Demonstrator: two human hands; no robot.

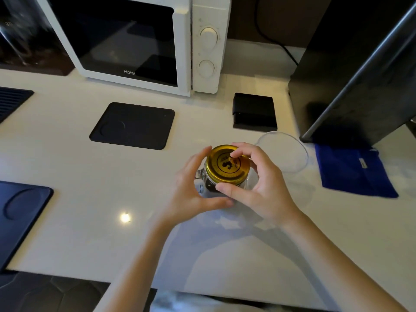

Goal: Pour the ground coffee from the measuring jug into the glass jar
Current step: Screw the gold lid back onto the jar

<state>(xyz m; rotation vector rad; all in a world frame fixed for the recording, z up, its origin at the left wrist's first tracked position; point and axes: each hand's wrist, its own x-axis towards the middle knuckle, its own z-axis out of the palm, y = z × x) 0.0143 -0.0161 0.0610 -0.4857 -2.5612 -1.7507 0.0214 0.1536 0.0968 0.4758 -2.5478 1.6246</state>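
So the glass jar point(221, 184) sits mid-surface point(90, 210) with its gold lid point(227, 164) on. Left hand point(191, 190) is wrapped around the glass body, bracing it so it can't spin, while the right hand point(258, 185) has fingers pinched on the lid rim, looks like a twist grip. There's something dark inside the jar, probably coffee. The clear measuring jug point(284, 152) stands just behind the right hand and looks empty, so I'd guess the pour's done.
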